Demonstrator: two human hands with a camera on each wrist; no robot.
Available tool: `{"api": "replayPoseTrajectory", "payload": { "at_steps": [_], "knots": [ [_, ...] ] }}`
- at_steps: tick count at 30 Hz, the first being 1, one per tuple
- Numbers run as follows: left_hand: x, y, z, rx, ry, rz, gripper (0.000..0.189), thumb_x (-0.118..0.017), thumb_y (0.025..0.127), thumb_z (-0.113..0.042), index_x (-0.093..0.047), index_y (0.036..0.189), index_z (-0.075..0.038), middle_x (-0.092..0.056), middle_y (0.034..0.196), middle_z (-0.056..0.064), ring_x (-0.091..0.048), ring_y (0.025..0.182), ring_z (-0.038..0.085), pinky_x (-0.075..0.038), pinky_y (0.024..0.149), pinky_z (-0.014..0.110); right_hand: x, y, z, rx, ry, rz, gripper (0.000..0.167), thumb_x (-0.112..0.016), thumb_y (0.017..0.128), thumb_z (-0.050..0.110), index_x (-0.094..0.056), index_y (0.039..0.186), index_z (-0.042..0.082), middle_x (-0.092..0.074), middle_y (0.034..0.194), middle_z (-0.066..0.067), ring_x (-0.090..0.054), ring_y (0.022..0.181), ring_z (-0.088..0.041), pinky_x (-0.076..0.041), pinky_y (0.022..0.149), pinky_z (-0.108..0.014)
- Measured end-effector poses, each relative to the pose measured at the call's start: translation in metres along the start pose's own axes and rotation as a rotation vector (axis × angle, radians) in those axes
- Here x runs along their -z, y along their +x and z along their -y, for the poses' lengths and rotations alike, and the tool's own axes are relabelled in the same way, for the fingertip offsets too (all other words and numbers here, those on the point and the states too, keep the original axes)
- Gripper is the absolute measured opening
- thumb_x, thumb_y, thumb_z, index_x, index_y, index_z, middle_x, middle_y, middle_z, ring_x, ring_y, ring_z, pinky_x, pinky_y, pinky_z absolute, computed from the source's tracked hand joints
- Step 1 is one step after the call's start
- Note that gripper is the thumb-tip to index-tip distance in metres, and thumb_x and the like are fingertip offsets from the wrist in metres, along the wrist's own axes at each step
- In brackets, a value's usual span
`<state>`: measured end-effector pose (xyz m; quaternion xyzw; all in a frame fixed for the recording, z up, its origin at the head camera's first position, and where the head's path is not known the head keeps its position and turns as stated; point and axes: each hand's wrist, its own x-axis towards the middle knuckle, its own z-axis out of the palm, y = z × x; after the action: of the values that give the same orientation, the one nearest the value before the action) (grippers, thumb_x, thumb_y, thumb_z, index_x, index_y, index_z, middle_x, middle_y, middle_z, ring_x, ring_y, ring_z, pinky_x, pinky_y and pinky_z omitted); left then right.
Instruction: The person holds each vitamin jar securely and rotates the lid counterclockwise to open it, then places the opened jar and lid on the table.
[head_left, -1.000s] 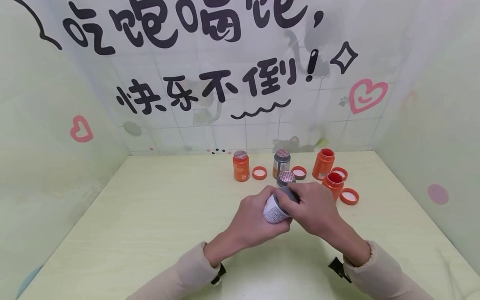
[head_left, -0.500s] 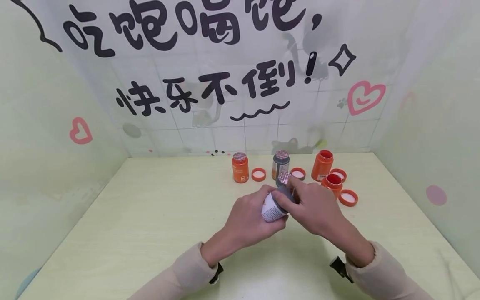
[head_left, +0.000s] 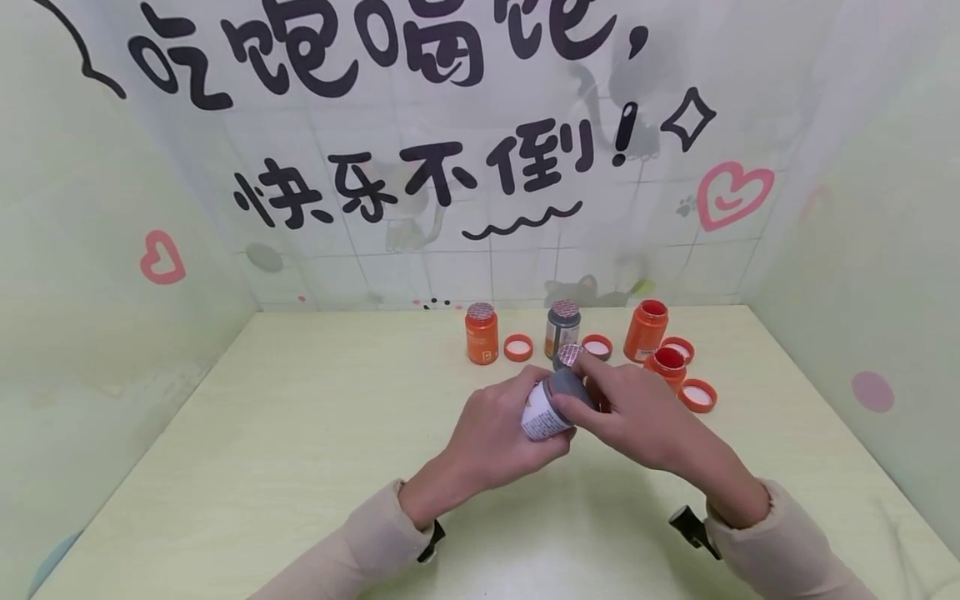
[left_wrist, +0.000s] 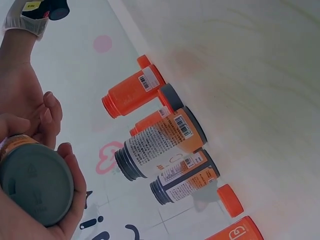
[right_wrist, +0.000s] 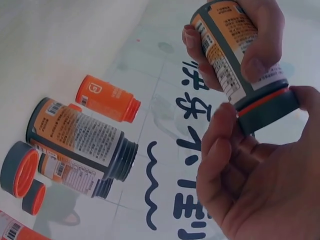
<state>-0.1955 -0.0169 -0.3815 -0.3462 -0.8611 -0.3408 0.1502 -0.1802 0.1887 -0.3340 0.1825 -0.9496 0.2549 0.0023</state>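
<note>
In the head view my left hand grips a grey bottle with a white printed label, tilted over the table. My right hand holds the bottle's grey cap between thumb and fingers. An orange band shows between cap and bottle neck in the right wrist view. The bottle's round grey base faces the left wrist camera. Just beyond my hands stands a larger grey bottle with a foil-sealed mouth, mostly hidden in the head view; the left wrist view shows its printed label.
Behind stand a foil-sealed orange bottle and a foil-sealed grey bottle. Two uncapped orange bottles, one farther back and one nearer, stand right. Loose caps lie beside them, including an orange cap and a grey-rimmed cap.
My right hand has turned a little at the cap, its wrist shifting right. The left hand and the bottle have moved slightly left. The bottles and caps on the table stay put.
</note>
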Motion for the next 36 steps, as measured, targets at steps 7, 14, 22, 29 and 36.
{"api": "replayPoseTrajectory", "payload": {
  "at_steps": [7, 14, 22, 29, 36],
  "knots": [
    [0.0, 0.0, 0.001, -0.026, 0.007, 0.005, 0.054, -0.083, 0.08, -0.032, -0.06, 0.125, -0.013, -0.072, 0.092, -0.003, -0.062, 0.072, 0.004, -0.048, 0.059, 0.013, 0.01, -0.004, -0.001, 0.005, 0.038, 0.067, 0.047, -0.064, 0.095, 0.058, -0.055, 0.127, 0.026, -0.065, 0.083, 0.009, -0.059, 0.068, -0.011, -0.05, 0.059, -0.028],
    [0.0, -0.002, 0.0, -0.128, 0.129, -0.041, 0.054, -0.083, 0.078, -0.033, -0.06, 0.123, -0.015, -0.071, 0.091, -0.006, -0.061, 0.071, 0.003, -0.046, 0.057, 0.014, 0.009, -0.005, -0.003, 0.009, -0.018, -0.024, 0.038, -0.057, 0.097, 0.062, -0.058, 0.094, 0.024, -0.056, 0.068, 0.009, -0.051, 0.06, -0.01, -0.043, 0.055, -0.027],
    [0.002, -0.002, 0.0, -0.14, 0.156, -0.036, 0.055, -0.083, 0.078, -0.035, -0.059, 0.124, -0.015, -0.071, 0.091, -0.006, -0.062, 0.072, 0.003, -0.046, 0.058, 0.014, 0.011, -0.004, -0.004, 0.015, 0.025, 0.003, 0.033, -0.063, 0.095, 0.058, -0.059, 0.097, 0.025, -0.059, 0.072, 0.01, -0.054, 0.064, -0.011, -0.047, 0.057, -0.026],
    [0.001, -0.002, 0.0, -0.141, 0.134, -0.034, 0.055, -0.083, 0.078, -0.034, -0.059, 0.123, -0.014, -0.071, 0.09, -0.005, -0.062, 0.071, 0.002, -0.046, 0.058, 0.013, 0.016, -0.007, -0.007, 0.125, 0.092, 0.023, 0.035, -0.072, 0.093, 0.048, -0.057, 0.114, 0.025, -0.063, 0.076, 0.012, -0.059, 0.066, -0.008, -0.05, 0.058, -0.025],
    [0.0, -0.002, 0.0, -0.157, 0.153, -0.039, 0.056, -0.084, 0.078, -0.034, -0.059, 0.124, -0.014, -0.071, 0.092, -0.005, -0.062, 0.071, 0.003, -0.047, 0.058, 0.014, 0.017, -0.007, -0.006, 0.078, 0.064, -0.022, 0.032, -0.066, 0.096, 0.051, -0.058, 0.113, 0.026, -0.065, 0.079, 0.012, -0.059, 0.067, -0.009, -0.049, 0.057, -0.027]
  ]
}}
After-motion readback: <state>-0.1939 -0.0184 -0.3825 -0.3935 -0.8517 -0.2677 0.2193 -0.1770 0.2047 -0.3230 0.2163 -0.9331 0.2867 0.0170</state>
